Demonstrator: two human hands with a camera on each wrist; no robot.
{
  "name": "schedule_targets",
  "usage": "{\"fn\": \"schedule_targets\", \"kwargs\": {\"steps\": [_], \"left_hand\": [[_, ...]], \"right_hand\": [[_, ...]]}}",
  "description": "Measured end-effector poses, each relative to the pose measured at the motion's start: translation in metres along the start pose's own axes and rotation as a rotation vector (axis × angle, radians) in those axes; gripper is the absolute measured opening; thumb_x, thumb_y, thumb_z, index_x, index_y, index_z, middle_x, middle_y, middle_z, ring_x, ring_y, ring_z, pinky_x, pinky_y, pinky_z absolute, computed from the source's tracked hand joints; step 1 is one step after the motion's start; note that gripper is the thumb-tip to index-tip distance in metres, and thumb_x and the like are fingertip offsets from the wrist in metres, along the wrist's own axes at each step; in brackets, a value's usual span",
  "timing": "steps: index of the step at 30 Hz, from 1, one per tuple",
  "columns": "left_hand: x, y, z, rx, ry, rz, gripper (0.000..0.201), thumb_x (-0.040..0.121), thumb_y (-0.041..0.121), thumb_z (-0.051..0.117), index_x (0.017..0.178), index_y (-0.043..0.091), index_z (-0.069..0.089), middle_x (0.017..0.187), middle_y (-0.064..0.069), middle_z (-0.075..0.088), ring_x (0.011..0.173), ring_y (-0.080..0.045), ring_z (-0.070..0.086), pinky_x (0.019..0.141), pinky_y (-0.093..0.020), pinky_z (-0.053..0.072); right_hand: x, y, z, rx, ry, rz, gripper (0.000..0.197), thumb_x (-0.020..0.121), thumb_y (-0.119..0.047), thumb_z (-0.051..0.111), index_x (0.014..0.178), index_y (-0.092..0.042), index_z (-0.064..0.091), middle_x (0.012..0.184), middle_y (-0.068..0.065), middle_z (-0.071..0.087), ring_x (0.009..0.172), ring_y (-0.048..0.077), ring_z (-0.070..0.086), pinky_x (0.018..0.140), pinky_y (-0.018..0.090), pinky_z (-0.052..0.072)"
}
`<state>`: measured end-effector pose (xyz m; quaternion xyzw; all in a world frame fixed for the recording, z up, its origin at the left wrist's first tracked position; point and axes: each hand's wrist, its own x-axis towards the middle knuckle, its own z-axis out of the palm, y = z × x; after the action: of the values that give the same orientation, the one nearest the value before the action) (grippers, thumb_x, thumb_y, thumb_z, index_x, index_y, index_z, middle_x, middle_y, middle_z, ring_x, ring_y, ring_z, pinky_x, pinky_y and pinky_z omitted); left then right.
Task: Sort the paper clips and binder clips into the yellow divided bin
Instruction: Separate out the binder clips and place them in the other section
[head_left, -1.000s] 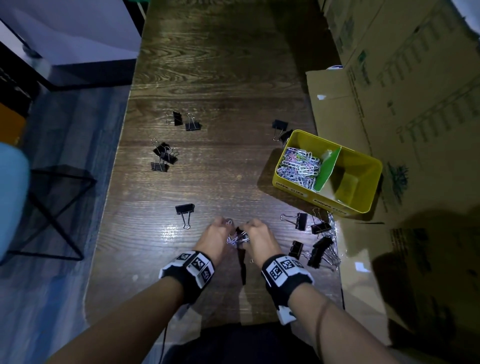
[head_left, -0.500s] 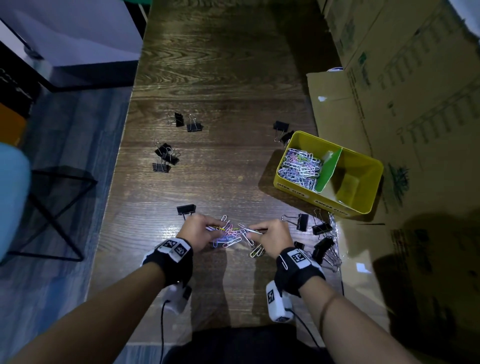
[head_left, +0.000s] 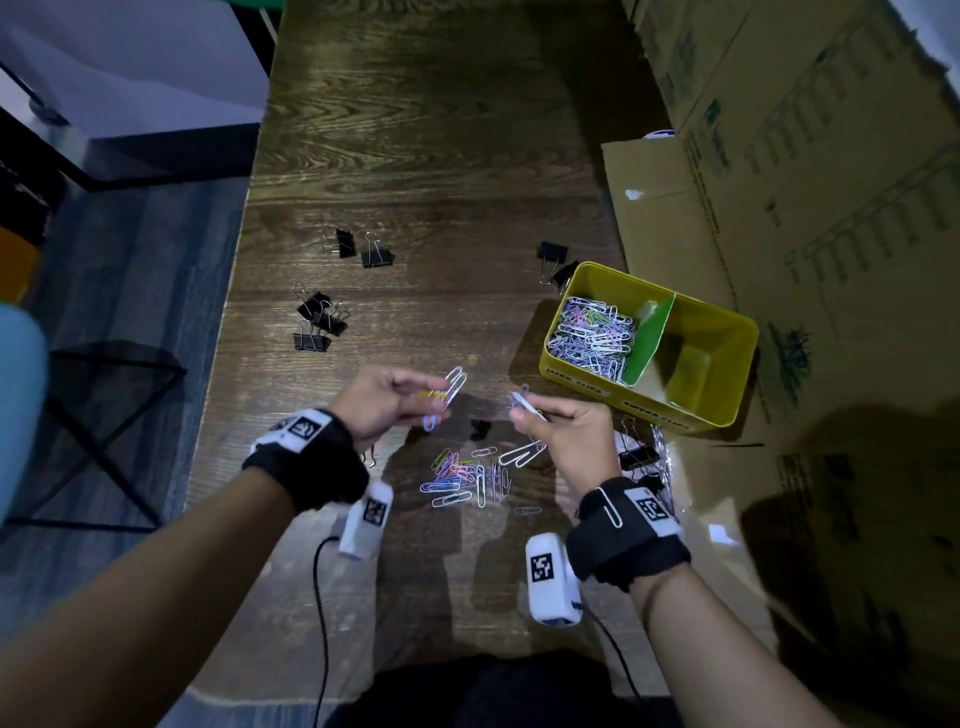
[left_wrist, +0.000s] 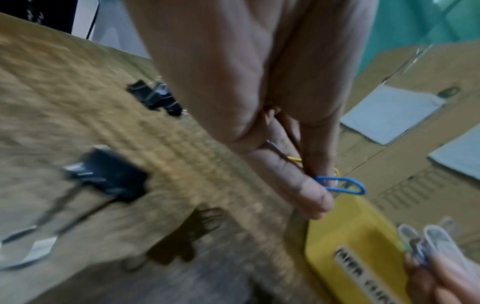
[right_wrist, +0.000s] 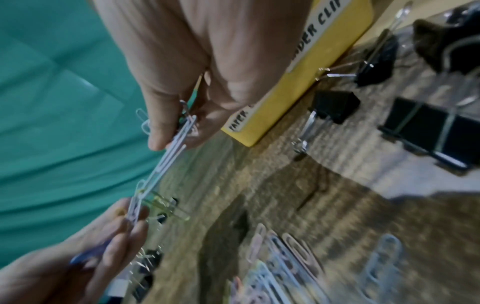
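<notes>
1. The left hand and the right hand were held above the near part of the worktop, well inside its left edge, with bare wood stretching away beyond them.
2. The left fingers were pinched on a few paper clips, a blue clip and a yellow one among them.
3. The right fingers were clamped on a small bunch of white paper clips.
4. A loose pile of paper clips lay on the worktop below and between the hands.
5. The yellow divided bin stood at the worktop's right edge, just beyond the right hand; its left compartment held a heap of paper clips, set off by a green divider.
6. Cardboard boxes stood close against the right side, leaving little room there.
7. Black binder clips were scattered on the far left, a pair beyond them, two more touching or just behind the bin's far corner, and others beside the right wrist.
8. Both wrist views were blurred; the bin's labels could be read only in part, and the contents of its right compartment could not be made out.
</notes>
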<state>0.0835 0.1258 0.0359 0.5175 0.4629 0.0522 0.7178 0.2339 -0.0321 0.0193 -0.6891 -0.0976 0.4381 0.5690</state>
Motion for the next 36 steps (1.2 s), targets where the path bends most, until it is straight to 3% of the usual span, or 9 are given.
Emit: {"fn": "schedule_targets", "kwargs": {"steps": [8, 13, 15, 19, 21, 25, 30, 33, 36], "left_hand": [[0.037, 0.094, 0.079, 0.049, -0.213, 0.167, 0.021, 0.075, -0.011, 0.065, 0.092, 0.001, 0.067, 0.064, -0.004, 0.071, 0.06, -0.012, 0.068, 0.064, -0.021, 0.058], [0.073, 0.108, 0.133, 0.714, -0.202, 0.401, 0.022, 0.073, 0.006, 0.074, 0.094, 0.01, 0.072, 0.068, 0.002, 0.065, 0.056, -0.002, 0.057, 0.052, -0.01, 0.042], [0.084, 0.106, 0.146, 0.972, -0.194, 0.429, 0.02, 0.074, 0.009, 0.07, 0.093, 0.015, 0.072, 0.075, 0.0, 0.063, 0.07, -0.01, 0.058, 0.059, -0.013, 0.039], [0.098, 0.092, 0.157, 1.178, -0.266, 0.345, 0.014, 0.081, 0.012, 0.057, 0.091, 0.014, 0.066, 0.097, -0.012, 0.068, 0.093, -0.026, 0.063, 0.077, -0.027, 0.048], [0.099, 0.091, 0.155, 1.237, -0.302, 0.359, 0.021, 0.082, 0.008, 0.051, 0.095, 0.014, 0.067, 0.099, -0.015, 0.067, 0.094, -0.031, 0.061, 0.079, -0.029, 0.047], [0.088, 0.092, 0.139, 1.107, -0.28, 0.456, 0.036, 0.083, 0.0, 0.047, 0.097, 0.022, 0.071, 0.091, 0.0, 0.069, 0.088, -0.016, 0.059, 0.085, -0.019, 0.043], [0.071, 0.082, 0.108, 0.703, -0.088, 0.384, 0.03, 0.083, -0.002, 0.048, 0.07, 0.017, 0.067, 0.06, -0.006, 0.067, 0.047, -0.009, 0.059, 0.057, -0.025, 0.051], [0.06, 0.072, 0.087, 0.923, -0.149, 0.422, 0.023, 0.081, 0.001, 0.052, 0.072, 0.015, 0.068, 0.069, 0.0, 0.068, 0.062, -0.008, 0.062, 0.066, -0.024, 0.049], [0.05, 0.032, 0.071, 1.174, -0.359, 0.507, 0.029, 0.071, 0.008, 0.045, 0.087, 0.013, 0.068, 0.092, -0.007, 0.068, 0.083, -0.023, 0.063, 0.075, -0.033, 0.052]], "right_hand": [[-0.005, -0.061, -0.024, 0.239, 0.127, -0.181, 0.022, 0.073, 0.011, 0.071, 0.089, -0.005, 0.07, 0.068, -0.008, 0.073, 0.062, 0.003, 0.066, 0.064, 0.017, 0.056], [0.009, -0.093, -0.043, 0.261, 0.17, -0.282, 0.024, 0.074, 0.01, 0.07, 0.091, -0.006, 0.069, 0.072, -0.008, 0.074, 0.068, 0.005, 0.067, 0.07, 0.021, 0.056], [0.02, -0.103, -0.05, 0.273, 0.2, -0.289, 0.021, 0.074, 0.01, 0.07, 0.089, -0.006, 0.069, 0.07, -0.007, 0.074, 0.068, 0.006, 0.068, 0.069, 0.02, 0.055], [0.048, -0.119, -0.061, 0.234, 0.267, -0.301, 0.022, 0.072, 0.007, 0.073, 0.081, -0.012, 0.07, 0.068, -0.007, 0.073, 0.067, 0.008, 0.068, 0.071, 0.022, 0.056], [0.065, -0.122, -0.065, 0.173, 0.299, -0.308, 0.022, 0.071, 0.006, 0.076, 0.079, -0.014, 0.07, 0.067, -0.007, 0.072, 0.065, 0.007, 0.067, 0.069, 0.022, 0.056], [0.095, -0.118, -0.064, -0.026, 0.336, -0.285, 0.019, 0.072, 0.0, 0.078, 0.08, -0.017, 0.071, 0.078, 0.001, 0.071, 0.068, 0.011, 0.067, 0.074, 0.027, 0.057], [0.114, -0.103, -0.047, -0.506, 0.171, -0.181, 0.025, 0.077, -0.012, 0.076, 0.102, -0.013, 0.072, 0.101, 0.005, 0.072, 0.089, 0.014, 0.066, 0.088, 0.033, 0.054], [0.108, -0.098, -0.038, -0.741, 0.069, -0.125, 0.037, 0.076, -0.025, 0.077, 0.112, -0.018, 0.069, 0.117, 0.005, 0.066, 0.105, 0.019, 0.062, 0.099, 0.034, 0.047], [0.084, -0.096, -0.03, -0.725, 0.087, -0.279, 0.029, 0.08, -0.023, 0.074, 0.108, -0.018, 0.071, 0.11, 0.0, 0.069, 0.102, 0.012, 0.061, 0.09, 0.012, 0.04]]}}
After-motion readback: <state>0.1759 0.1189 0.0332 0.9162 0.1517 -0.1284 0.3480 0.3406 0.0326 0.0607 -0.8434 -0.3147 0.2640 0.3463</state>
